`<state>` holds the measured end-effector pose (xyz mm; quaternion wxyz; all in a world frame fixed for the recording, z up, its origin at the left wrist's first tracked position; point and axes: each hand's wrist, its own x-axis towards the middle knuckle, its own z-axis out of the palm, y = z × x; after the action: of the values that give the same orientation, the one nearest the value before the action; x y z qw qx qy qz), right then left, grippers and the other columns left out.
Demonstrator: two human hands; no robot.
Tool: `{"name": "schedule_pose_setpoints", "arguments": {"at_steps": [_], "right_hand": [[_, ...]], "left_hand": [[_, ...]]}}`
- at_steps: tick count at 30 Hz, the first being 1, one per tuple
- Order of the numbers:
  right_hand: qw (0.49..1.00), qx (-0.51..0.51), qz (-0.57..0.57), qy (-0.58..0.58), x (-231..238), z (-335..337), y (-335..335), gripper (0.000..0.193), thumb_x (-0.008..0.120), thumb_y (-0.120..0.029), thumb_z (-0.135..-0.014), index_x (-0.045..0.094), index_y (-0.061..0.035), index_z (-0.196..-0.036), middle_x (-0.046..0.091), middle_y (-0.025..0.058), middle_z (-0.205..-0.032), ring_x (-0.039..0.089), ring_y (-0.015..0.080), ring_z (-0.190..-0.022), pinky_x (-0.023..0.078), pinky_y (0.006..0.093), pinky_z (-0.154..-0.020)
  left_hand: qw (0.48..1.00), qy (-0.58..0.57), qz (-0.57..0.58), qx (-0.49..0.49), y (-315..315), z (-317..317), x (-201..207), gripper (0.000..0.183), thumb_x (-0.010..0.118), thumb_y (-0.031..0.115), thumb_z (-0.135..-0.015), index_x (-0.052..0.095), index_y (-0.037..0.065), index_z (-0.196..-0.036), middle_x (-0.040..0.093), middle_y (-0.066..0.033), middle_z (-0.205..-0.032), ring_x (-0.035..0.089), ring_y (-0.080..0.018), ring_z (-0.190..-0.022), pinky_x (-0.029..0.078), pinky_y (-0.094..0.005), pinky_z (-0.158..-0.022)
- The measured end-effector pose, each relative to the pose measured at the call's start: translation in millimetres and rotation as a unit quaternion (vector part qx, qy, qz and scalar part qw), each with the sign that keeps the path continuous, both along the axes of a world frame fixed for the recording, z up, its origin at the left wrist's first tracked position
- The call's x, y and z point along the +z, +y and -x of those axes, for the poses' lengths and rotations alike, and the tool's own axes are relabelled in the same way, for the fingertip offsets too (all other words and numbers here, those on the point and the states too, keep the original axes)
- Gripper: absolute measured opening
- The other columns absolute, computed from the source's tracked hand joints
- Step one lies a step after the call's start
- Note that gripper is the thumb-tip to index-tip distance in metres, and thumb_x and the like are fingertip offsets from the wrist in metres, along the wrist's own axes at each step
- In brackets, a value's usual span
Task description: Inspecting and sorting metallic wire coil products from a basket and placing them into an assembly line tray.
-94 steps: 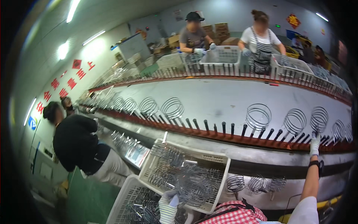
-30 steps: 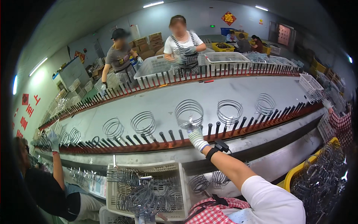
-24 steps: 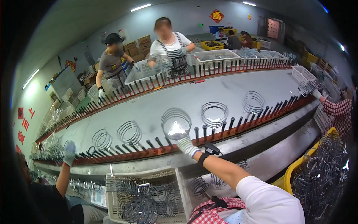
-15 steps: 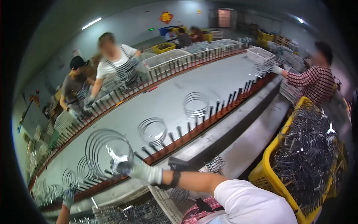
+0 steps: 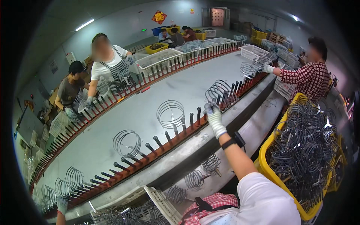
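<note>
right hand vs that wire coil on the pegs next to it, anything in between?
Nothing visible. The gloved right hand is already at the wire coil, fingers at its lower edge where it sits on the black pegs of the conveyor rail. Whether the hand grips the coil cannot be told.

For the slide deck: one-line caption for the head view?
Gloved right hand at a wire coil on the pegged conveyor.

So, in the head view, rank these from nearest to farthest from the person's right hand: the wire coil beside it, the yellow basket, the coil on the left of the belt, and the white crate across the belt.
1. Wire coil, just up and right of the right hand.
2. Yellow basket, lower right, beside the person.
3. Left coil, along the near peg rail.
4. White crate, on the belt's far side.

Basket and left coil look close in distance, so that order is tentative.
</note>
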<state>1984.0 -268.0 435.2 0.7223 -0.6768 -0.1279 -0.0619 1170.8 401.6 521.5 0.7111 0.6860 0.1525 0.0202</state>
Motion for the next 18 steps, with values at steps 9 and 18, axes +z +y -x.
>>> {"name": "schedule_pose_setpoints", "arguments": {"at_steps": [9,18], "right_hand": [[0.979,0.016,0.201,-0.012,10,-11,32,0.032,0.053,-0.033,-0.085,0.06,-0.0029,-0.077,0.057,0.0096,-0.066,0.05,0.0191,-0.064,0.041,0.0317,-0.066],[0.874,0.115,0.451,-0.137,-5,36,111,0.038,0.049,-0.039,-0.084,0.059,-0.0068,-0.1,0.062,0.0186,-0.089,0.058,0.0355,-0.089,0.044,0.0413,-0.076]], "left_hand": [[0.977,-0.025,0.134,0.166,-11,33,22,0.048,0.027,0.041,-0.093,0.038,0.012,-0.129,0.043,-0.0047,-0.13,0.036,-0.0241,-0.121,0.027,-0.0433,-0.1],[0.925,-0.132,0.085,0.346,14,109,43,0.042,0.044,0.038,-0.087,0.046,0.008,-0.116,0.052,-0.0071,-0.112,0.049,-0.023,-0.097,0.04,-0.0393,-0.081]]}}
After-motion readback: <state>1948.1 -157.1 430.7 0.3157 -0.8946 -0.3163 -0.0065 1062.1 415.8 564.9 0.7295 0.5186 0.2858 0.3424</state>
